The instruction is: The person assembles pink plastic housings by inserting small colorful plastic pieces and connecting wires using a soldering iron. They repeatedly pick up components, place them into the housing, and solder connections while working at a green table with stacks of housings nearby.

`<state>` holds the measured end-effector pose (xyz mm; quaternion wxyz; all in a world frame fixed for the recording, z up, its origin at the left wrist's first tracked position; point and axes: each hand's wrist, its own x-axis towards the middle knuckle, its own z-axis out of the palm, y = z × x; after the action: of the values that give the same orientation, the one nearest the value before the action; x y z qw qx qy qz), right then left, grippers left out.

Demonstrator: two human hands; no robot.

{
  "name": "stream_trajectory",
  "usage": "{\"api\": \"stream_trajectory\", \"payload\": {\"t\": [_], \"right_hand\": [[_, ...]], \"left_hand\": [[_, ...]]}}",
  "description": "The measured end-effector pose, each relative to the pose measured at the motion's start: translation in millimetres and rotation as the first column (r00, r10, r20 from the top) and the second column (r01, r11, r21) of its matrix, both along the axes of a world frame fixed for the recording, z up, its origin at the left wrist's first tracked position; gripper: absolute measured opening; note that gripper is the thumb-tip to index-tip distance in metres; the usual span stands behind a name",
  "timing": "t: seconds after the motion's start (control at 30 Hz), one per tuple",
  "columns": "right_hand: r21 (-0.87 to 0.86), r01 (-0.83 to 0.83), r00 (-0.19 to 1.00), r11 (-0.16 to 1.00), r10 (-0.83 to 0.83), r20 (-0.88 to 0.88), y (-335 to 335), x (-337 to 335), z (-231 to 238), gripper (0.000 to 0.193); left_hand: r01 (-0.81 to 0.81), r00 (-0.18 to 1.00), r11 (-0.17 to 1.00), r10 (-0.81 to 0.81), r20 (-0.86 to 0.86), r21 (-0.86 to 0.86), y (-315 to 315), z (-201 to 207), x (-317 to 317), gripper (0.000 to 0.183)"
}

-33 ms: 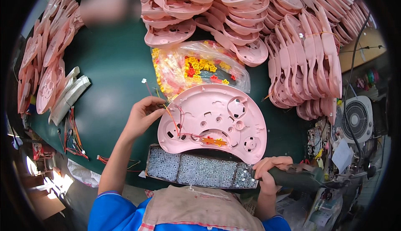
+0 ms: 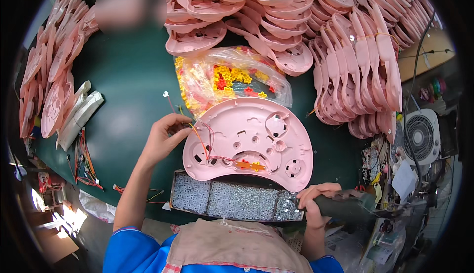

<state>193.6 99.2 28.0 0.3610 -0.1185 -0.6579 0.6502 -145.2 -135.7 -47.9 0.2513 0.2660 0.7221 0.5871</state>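
A pink plastic shell (image 2: 237,120), curved like a fan, lies inside up in front of me. Inside its lower arch sits a narrow brown circuit board (image 2: 251,166), with red and yellow star pieces showing at its edges. Thin red and orange wires (image 2: 200,137) run from the board to the shell's left rim, where my left hand (image 2: 167,137) is closed with thumb and finger pinching them. My right hand (image 2: 316,201) grips a dark power screwdriver (image 2: 345,206), held sideways with its nose over the right end of a screw box (image 2: 242,200). The screwdriver's tip is hard to make out.
Stacks of pink shells stand at the back (image 2: 197,41), right (image 2: 355,75) and left (image 2: 52,95). Behind my shell lies a clear bag of star pieces (image 2: 232,78). Loose wire bundles (image 2: 86,159) lie at left. A fan (image 2: 421,135) and hanging cable (image 2: 410,110) are at right.
The whole view has shifted slightly, so everything sits a little further left. Both hands keep their hold.
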Motion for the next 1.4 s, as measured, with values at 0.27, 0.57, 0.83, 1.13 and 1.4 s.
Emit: {"api": "stream_trajectory", "payload": {"t": [0.27,0.57,0.83,1.13,1.4], "right_hand": [[-0.002,0.141,0.990,0.990,-0.141,-0.017,2,24,-13,0.041],[-0.066,0.130,0.983,0.989,-0.137,-0.119,1,23,11,0.041],[-0.032,0.157,0.967,0.987,-0.161,-0.197,8,24,5,0.044],[-0.025,0.175,0.964,0.984,-0.176,-0.199,10,15,-2,0.044],[-0.024,0.166,0.973,0.986,-0.168,-0.160,3,12,1,0.041]], "left_hand": [[0.011,0.861,0.996,-0.055,-0.505,-0.090,3,34,5,0.019],[-0.140,0.601,0.830,-0.363,-0.712,-0.540,16,83,29,0.012],[-0.285,0.554,0.915,-0.086,-0.828,-0.286,38,107,-1,0.014],[0.143,0.989,0.927,-0.117,0.095,-0.347,-36,15,-5,0.038],[-0.075,0.993,0.995,0.069,-0.097,-0.064,-1,23,18,0.017]]}}
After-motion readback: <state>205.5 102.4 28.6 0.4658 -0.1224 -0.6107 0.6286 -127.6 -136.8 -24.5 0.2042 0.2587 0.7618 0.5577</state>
